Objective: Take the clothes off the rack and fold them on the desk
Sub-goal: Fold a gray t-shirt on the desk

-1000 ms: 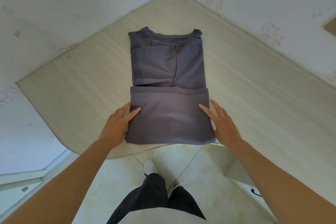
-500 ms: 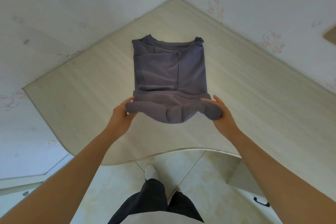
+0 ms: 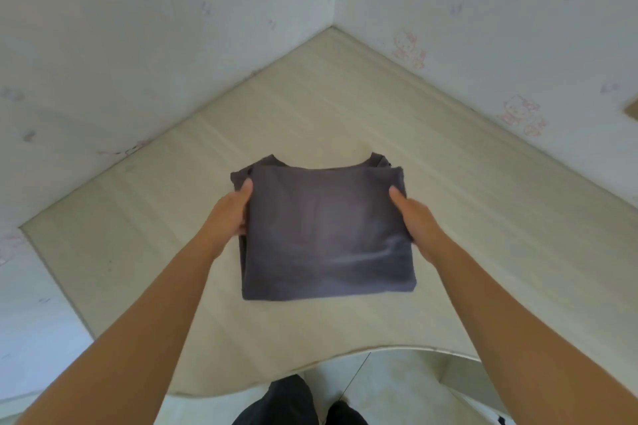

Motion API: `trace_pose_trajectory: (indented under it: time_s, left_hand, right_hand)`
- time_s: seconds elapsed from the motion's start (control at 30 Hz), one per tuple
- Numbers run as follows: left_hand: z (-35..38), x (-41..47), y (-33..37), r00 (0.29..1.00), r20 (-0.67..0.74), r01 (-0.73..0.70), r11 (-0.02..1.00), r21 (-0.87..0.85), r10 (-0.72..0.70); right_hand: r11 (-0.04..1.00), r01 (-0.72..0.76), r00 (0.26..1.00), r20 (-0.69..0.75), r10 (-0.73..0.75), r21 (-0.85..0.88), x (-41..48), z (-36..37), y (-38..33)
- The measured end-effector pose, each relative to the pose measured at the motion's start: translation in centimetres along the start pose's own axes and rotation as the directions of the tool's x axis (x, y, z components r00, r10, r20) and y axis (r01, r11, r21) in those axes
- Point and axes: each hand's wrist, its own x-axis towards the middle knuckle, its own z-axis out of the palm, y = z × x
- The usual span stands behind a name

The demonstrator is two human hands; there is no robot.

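A dark grey-purple T-shirt [image 3: 324,235] lies folded into a compact rectangle on the pale wooden corner desk [image 3: 345,107]. Its collar peeks out at the far edge. My left hand [image 3: 229,214] grips the shirt's left side, thumb on top and fingers tucked beneath the fold. My right hand [image 3: 416,221] holds the right side the same way, thumb lying on the cloth. The image is slightly blurred.
White walls with small pink cartoon stickers [image 3: 409,50] close the desk in on the left and right, meeting at the far corner. The desk's curved front edge [image 3: 310,366] runs just ahead of my dark trousers [image 3: 293,404] and the tiled floor.
Both hands picked up the near folded part of the shirt and carried it forward over the upper part. The shirt now makes a shorter, thicker rectangle, and my view has shifted closer to the desk.
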Motion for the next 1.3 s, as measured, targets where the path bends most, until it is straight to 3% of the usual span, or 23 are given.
trace_pose_trajectory:
  time_s: [0.07, 0.2, 0.43, 0.63, 0.73, 0.83, 0.97, 1.03, 1.13, 1.2, 1.3]
  left_hand:
    - [0.9, 1.0, -2.5, 0.999, -0.028, 0.035, 0.997, 0.062, -0.033]
    - [2.5, 0.9, -4.8, 0.985, -0.155, -0.031, 0.966, 0.257, 0.073]
    - [3.6, 3.3, -2.9, 0.969, -0.212, -0.078, 0.970, 0.232, 0.129]
    - [4.4, 0.4, -1.4, 0.877, -0.309, -0.299, 0.921, 0.251, 0.369]
    - [3.8, 0.0, -0.1, 0.822, -0.388, -0.345, 0.907, 0.242, 0.417]
    - [3.1, 2.3, -0.1, 0.834, -0.425, -0.287, 0.934, 0.212, 0.352]
    - [3.1, 4.8, -2.7, 0.898, -0.370, -0.139, 0.950, 0.278, 0.239]
    - [3.7, 4.3, -3.1, 0.853, -0.386, -0.145, 0.870, 0.471, 0.352]
    - [5.2, 3.1, -3.0, 0.782, -0.177, -0.262, 0.573, 0.777, 0.597]
    - [6.2, 3.1, -3.9, 0.817, 0.003, -0.295, 0.414, 0.861, 0.577]
    - [6.8, 3.5, -5.9, 0.862, 0.044, -0.235, 0.322, 0.917, 0.505]
  right_hand:
    - [0.991, -0.039, 0.998, -0.043, 0.034, -0.124, 0.9, 1.0, 2.4]
    - [0.949, 0.030, 0.986, -0.146, -0.079, -0.313, 1.5, 1.8, 4.1]
    - [0.964, 0.070, 0.985, -0.132, -0.106, -0.256, 2.9, 2.1, 2.2]
    - [0.881, 0.333, 0.892, -0.190, -0.409, -0.336, 1.2, 3.1, 0.3]
    - [0.849, 0.428, 0.857, -0.160, -0.490, -0.310, 1.3, 3.1, -2.3]
    - [0.848, 0.396, 0.879, -0.124, -0.461, -0.352, 4.0, 3.1, -3.4]
    - [0.798, 0.200, 0.958, -0.056, -0.280, -0.568, 6.4, 2.9, -0.9]
    - [0.757, 0.199, 0.930, -0.122, -0.345, -0.623, 6.0, 3.1, -0.2]
    - [0.495, 0.365, 0.803, -0.002, -0.596, -0.789, 4.9, 4.4, 0.3]
    - [0.317, 0.443, 0.765, 0.169, -0.622, -0.839, 4.7, 5.4, 1.5]
    - [0.261, 0.400, 0.839, 0.237, -0.489, -0.878, 5.0, 5.5, 3.8]
